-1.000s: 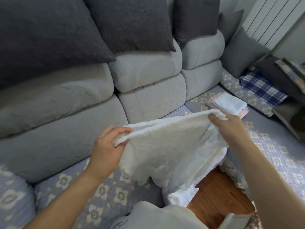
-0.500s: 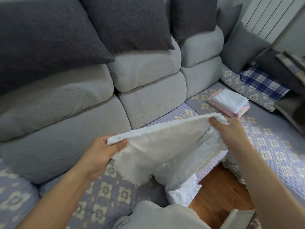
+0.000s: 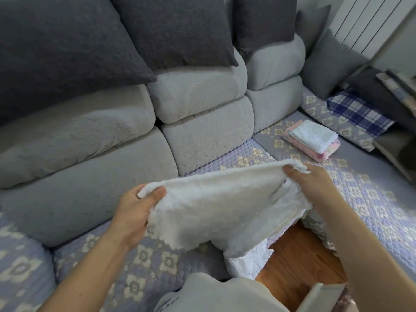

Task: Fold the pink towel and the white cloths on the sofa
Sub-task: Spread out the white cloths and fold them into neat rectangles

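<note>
Both hands lower than a second ago; white cloth (image 3: 225, 206) brought down toward the sofa seat (image 3: 157, 262). Left hand (image 3: 135, 212) pinches the near-left corner, right hand (image 3: 313, 185) grips the far-right corner, top edge stretched between them, lower part hanging over the seat front. Folded white cloth (image 3: 311, 135) sits atop the pink towel (image 3: 319, 154), well apart. Judgement: laying flat for the next fold; last piece.

Soft even daylight, faint shadows, wide-angle edge bending, slight blur
</note>
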{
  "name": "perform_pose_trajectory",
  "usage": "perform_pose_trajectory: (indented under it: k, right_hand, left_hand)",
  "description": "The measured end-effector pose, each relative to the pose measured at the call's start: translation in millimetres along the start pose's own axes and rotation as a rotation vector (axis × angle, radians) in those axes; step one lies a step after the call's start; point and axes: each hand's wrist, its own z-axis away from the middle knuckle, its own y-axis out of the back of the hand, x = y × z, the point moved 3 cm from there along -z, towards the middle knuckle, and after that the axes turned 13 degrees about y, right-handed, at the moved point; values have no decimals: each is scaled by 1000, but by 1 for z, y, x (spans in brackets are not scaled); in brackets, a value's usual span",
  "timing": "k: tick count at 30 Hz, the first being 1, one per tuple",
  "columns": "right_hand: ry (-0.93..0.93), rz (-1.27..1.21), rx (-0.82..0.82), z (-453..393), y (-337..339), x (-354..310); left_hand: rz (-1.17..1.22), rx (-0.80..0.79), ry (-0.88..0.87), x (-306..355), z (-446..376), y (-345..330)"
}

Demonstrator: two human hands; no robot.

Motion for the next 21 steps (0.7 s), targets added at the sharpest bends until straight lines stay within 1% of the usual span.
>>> perform_pose_trajectory:
  k: [4,6,8,11,12,13,14,16,17,18,19,21]
  right_hand:
    - [33,30,-50,3,-5,-1]
    - [43,20,-49,2,-6,1]
    - [49,31,-49,2,-4,4]
    - [121,56,-102,5,5,3]
    - [152,86,-172,7,8,3]
    - [179,166,-309,10,10,2]
    - [180,307,-502,15,11,2]
    - [125,568,-945,34,11,4]
    - [112,598,-1082,41,12,8]
    - [121,570,-1089,45,13,11]
    - [155,536,-979,44,13,15]
    - [226,514,-595,33,18,29]
  left_hand:
    - [-129,86,-103,-2,1,-1]
    - [-165,44,-169,2,1,1]
    - [-136,-18,-181,6,-1,8]
    - [-137,-76,-195,12,-9,15]
    - [-172,-70,-186,14,-12,17]
    - [-239,-31,-192,16,-18,23]
    - [-320,24,-214,21,-25,31]
    - [-498,129,-273,33,-39,51]
    - [-593,150,-281,39,-47,61]
    - [-682,147,-283,44,-53,69]
    - [-774,128,-289,46,-57,73]
    - [-1042,127,-308,43,-66,75]
